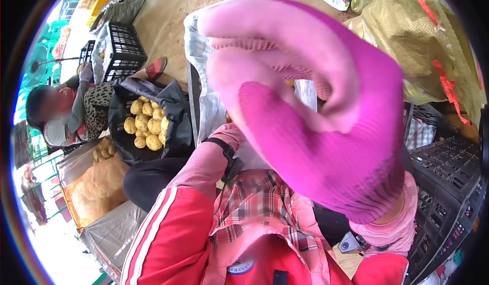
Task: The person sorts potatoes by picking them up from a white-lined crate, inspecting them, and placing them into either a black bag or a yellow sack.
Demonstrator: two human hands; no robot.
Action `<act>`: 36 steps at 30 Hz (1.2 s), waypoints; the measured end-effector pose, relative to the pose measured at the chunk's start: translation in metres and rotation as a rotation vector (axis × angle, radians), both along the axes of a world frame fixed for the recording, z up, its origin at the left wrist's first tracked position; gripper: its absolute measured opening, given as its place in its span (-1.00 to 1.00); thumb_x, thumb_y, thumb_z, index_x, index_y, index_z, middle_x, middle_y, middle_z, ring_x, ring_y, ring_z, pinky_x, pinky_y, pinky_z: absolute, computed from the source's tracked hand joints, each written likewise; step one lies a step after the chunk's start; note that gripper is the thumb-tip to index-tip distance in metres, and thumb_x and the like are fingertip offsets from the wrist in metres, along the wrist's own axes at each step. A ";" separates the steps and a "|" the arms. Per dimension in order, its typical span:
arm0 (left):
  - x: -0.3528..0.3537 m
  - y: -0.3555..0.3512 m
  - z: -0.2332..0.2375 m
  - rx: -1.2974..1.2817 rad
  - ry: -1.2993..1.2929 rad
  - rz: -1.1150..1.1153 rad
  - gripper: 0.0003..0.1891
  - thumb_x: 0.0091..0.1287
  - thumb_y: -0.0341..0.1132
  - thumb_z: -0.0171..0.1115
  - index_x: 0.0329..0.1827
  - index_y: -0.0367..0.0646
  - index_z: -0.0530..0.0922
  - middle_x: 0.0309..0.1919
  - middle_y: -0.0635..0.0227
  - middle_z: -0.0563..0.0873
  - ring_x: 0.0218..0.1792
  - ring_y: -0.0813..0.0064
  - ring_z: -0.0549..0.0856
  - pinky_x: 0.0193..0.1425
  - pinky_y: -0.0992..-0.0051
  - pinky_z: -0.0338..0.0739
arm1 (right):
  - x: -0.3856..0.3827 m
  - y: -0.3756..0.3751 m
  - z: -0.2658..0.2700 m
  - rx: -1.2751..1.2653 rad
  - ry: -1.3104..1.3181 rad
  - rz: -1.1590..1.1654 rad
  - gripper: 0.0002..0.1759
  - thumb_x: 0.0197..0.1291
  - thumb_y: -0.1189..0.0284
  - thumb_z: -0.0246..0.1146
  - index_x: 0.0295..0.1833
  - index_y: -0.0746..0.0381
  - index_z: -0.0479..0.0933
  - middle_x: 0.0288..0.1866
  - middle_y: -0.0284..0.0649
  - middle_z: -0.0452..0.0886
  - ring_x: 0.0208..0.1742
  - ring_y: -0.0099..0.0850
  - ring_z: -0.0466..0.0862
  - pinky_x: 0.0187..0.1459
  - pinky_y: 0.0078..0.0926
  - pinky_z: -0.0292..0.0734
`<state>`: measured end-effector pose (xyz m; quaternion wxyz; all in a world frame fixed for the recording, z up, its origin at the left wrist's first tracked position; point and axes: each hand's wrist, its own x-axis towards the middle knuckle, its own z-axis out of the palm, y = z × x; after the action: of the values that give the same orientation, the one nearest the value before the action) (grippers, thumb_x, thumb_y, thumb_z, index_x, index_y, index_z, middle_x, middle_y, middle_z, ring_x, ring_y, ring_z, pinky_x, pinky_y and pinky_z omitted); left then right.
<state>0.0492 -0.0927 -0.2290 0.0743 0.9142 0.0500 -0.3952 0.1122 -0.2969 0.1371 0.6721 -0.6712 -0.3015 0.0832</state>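
My right hand [321, 117], in a pink and magenta knitted glove, is raised close to the camera and fills the middle of the view. Its fingers are loosely curved with gaps between them, and nothing shows in its grasp. Below and behind it, my left hand [233, 133] reaches to the near side of a crate lined with pale plastic [204, 109]. Its fingers are hidden behind the right glove. A black strap [220, 146] circles the left wrist. What lies in the crate is mostly covered.
At left, potatoes [147, 124] fill a black-lined container [119, 142]. Beyond it a person [76, 104] sits beside a black crate [126, 48]. A brown-lined box [97, 196] stands lower left. Woven sacks [407, 35] and black crates [440, 165] crowd the right side.
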 end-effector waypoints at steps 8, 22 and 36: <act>0.016 0.046 0.091 -0.543 0.189 0.409 -0.40 0.26 -0.02 0.44 0.20 -0.28 0.54 -0.03 0.22 0.73 -0.05 0.31 0.75 0.00 0.37 0.67 | 0.008 0.024 -0.002 -0.196 -0.005 0.048 -0.68 0.32 0.46 0.33 0.16 0.30 0.63 0.00 -0.19 0.76 -0.01 -0.50 0.75 0.08 -0.54 0.61; -0.100 0.041 0.289 -1.507 -0.643 1.011 -0.50 0.64 -0.15 -0.03 0.51 -0.25 0.27 0.26 0.27 0.59 0.25 0.51 0.59 0.29 0.46 0.53 | -0.050 0.096 -0.058 -0.327 -0.265 0.229 0.03 0.07 0.05 0.52 0.56 0.24 0.22 0.52 0.04 0.33 0.56 -0.06 0.31 0.51 -0.20 0.25; -0.100 0.040 0.268 -1.453 -0.755 1.073 -0.45 0.61 0.01 -0.06 0.52 -0.08 0.22 0.00 0.33 0.64 -0.18 0.55 0.71 -0.26 0.60 0.62 | -0.062 0.129 -0.088 -0.310 -0.253 0.174 -0.44 0.40 0.16 0.26 0.45 0.05 0.43 0.43 0.18 0.41 0.42 0.14 0.45 0.28 -0.15 0.50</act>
<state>-0.0504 -0.0527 0.0392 0.8004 0.5680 0.1765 0.0749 0.0499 -0.1683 0.0492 0.5079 -0.7431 -0.4237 0.1014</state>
